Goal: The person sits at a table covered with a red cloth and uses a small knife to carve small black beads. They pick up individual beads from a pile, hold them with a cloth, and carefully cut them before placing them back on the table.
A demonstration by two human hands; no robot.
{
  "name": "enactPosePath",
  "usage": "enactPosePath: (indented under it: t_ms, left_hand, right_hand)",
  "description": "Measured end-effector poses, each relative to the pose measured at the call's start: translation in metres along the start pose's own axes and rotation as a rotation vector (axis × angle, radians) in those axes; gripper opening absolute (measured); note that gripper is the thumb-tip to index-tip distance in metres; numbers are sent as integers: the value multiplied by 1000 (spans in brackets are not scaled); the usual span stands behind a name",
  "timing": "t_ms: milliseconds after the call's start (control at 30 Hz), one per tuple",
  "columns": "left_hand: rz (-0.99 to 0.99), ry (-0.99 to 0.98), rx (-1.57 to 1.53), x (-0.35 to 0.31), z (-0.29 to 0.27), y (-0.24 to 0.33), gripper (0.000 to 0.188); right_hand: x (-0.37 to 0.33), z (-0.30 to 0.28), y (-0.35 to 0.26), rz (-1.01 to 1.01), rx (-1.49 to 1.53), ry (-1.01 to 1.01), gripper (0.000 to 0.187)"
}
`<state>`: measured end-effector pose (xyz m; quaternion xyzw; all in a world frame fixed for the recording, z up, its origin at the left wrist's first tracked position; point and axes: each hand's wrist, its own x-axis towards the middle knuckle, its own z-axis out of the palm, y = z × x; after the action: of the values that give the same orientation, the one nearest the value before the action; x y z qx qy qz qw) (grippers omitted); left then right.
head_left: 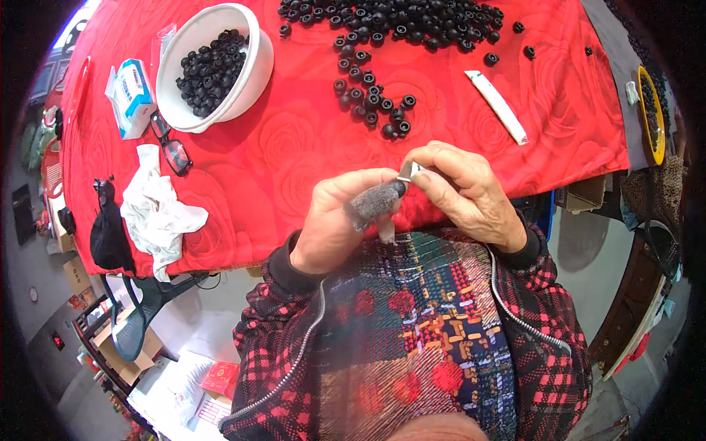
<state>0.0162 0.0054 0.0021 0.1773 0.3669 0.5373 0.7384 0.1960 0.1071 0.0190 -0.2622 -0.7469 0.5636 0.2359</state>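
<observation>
Near centre, a black round part point(399, 188) is pinched by the left fingers point(366, 178), a small blade point(407, 173) by the right fingers point(439, 191). Judged partway: the white bowl point(259, 70) at eleven o'clock is part-filled; the loose pile point(415, 22) at twelve seems outstanding.

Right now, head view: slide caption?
Left hand holds a black part, right hand a thin pale piece, at a red-covered table.

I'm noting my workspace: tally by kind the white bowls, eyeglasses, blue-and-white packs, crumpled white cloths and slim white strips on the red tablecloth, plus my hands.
White bowl: 1
Pair of eyeglasses: 1
Blue-and-white pack: 1
Crumpled white cloth: 1
Slim white strip: 1
Your left hand and right hand: 2
Total: 7
</observation>
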Motion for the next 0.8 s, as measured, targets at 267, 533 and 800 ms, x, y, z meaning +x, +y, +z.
enactPosePath:
  t_ms: [267, 533, 800]
  left_hand:
    - [35, -25, -16, 2, -6, -5, 25]
    - [-32, 22, -38, 2, -3, -2, 25]
    - [-35, 34, -26, 3, -3, -2, 25]
  right_hand:
    - [1, -1, 5, -20, -27, -33, 14]
    - [0, 0, 10, -22, -3, -36, 13]
    - [0, 1, 16, -69, -2, -39, 12]
